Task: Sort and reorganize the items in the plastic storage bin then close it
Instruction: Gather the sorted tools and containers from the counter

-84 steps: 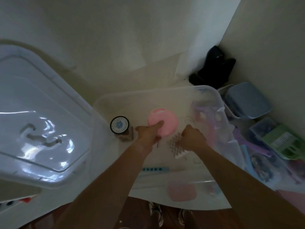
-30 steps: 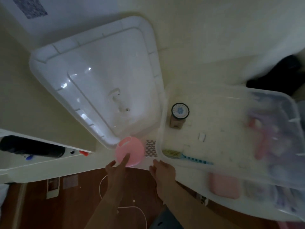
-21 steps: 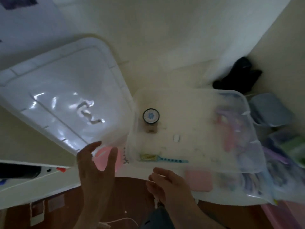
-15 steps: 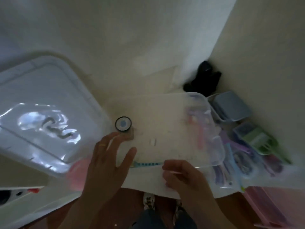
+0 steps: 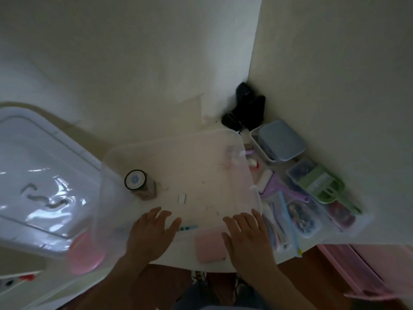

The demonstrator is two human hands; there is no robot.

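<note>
Clear plastic storage bin open on white surface, directly ahead of both hands. Left hand at near wall, fingers spread and straight, gripping nothing. Right hand at near right corner, fingers extended, likewise empty; contact with rim not determinable. Inside bin: round-lidded jar, small white piece, blue strip. Lid off, left of bin. Pink disc beside lid.
</note>
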